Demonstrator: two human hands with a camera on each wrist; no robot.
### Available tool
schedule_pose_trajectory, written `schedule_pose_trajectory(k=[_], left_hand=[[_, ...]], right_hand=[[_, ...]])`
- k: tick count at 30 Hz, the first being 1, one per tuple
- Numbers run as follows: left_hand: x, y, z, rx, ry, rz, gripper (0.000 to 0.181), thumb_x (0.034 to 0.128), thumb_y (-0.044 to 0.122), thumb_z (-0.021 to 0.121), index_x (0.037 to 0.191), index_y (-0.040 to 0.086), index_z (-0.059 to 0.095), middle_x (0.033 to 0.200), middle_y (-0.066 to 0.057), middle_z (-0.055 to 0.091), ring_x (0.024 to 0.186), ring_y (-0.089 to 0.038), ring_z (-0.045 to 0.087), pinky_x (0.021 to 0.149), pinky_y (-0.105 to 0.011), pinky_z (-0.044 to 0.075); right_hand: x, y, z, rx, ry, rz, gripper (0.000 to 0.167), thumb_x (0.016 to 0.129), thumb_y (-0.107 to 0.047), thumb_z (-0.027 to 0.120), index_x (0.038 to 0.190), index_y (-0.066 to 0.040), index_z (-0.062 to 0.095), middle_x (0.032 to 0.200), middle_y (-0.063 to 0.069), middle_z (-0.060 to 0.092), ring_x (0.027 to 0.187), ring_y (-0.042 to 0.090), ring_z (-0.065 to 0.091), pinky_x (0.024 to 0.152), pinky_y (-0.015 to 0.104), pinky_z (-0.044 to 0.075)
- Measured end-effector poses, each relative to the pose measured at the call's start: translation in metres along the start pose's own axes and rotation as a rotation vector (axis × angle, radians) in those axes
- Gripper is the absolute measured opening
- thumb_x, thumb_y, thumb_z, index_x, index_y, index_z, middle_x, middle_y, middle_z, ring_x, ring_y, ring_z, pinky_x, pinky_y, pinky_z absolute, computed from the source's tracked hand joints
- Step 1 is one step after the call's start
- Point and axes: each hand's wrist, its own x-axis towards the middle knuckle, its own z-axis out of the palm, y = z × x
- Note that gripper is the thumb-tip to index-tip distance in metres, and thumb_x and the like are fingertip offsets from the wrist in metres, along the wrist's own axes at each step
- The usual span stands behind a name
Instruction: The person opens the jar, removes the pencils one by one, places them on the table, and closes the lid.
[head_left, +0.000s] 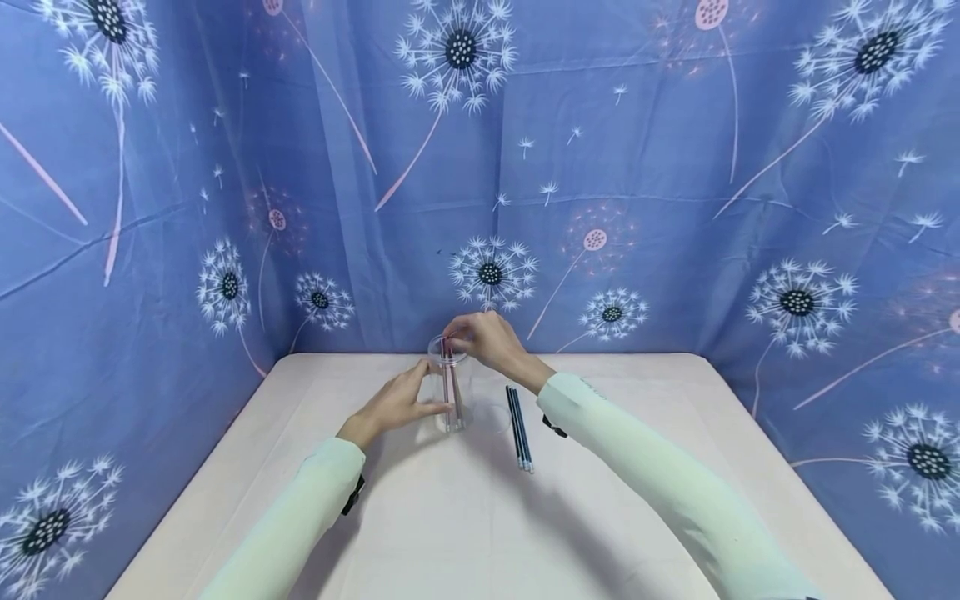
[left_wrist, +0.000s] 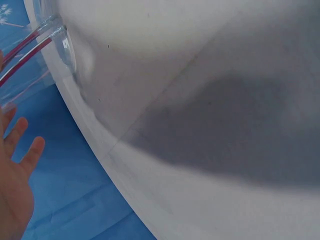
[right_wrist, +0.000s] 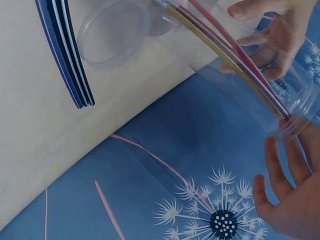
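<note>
A clear jar stands upright at the back of the table, with red and yellow pencils inside it. My left hand holds the jar from the left side, thumb in front and fingers behind. In the left wrist view, part of the left hand shows below the jar. At the jar's mouth, my right hand pinches the upper ends of the pencils; the exact number in its fingers is hidden. The right wrist view shows the right hand against the rim.
Dark blue pencils lie side by side on the table, right of the jar. Between them and the jar lies a clear round lid. A blue dandelion-patterned cloth hangs behind the table and along both sides.
</note>
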Motion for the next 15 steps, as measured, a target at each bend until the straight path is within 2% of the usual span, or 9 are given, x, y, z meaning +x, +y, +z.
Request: schedule_pose_trajectory(k=[8, 13, 15], left_hand=[[-0.001, -0.001, 0.001, 0.000, -0.001, -0.009, 0.080, 0.0850, 0.048, 0.085, 0.147, 0.020, 0.042, 0.147, -0.014, 0.058, 0.136, -0.036, 0.055, 0.115, -0.055, 0.044], [0.001, -0.002, 0.001, 0.001, -0.009, -0.017, 0.083, 0.0850, 0.049, 0.084, 0.149, 0.019, 0.041, 0.149, -0.013, 0.057, 0.138, -0.036, 0.053, 0.116, -0.055, 0.043], [0.001, -0.001, 0.001, -0.001, -0.012, -0.023, 0.083, 0.0853, 0.050, 0.084, 0.149, 0.019, 0.041, 0.149, -0.013, 0.056, 0.138, -0.036, 0.053, 0.116, -0.055, 0.043]], right_hand=[[0.004, 0.002, -0.012, 0.051, 0.062, -0.002, 0.013, 0.095, -0.016, 0.078, 0.107, -0.012, 0.081, 0.098, 0.002, 0.080, 0.085, 0.016, 0.076, 0.074, 0.031, 0.062], [0.006, 0.003, -0.020, 0.059, 0.068, 0.023, 0.014, 0.095, -0.017, 0.078, 0.108, -0.013, 0.081, 0.099, 0.002, 0.080, 0.087, 0.015, 0.076, 0.077, 0.030, 0.062], [0.007, 0.004, -0.024, 0.065, 0.067, 0.036, 0.014, 0.095, -0.018, 0.078, 0.108, -0.013, 0.081, 0.101, 0.002, 0.080, 0.088, 0.016, 0.076, 0.074, 0.029, 0.061]])
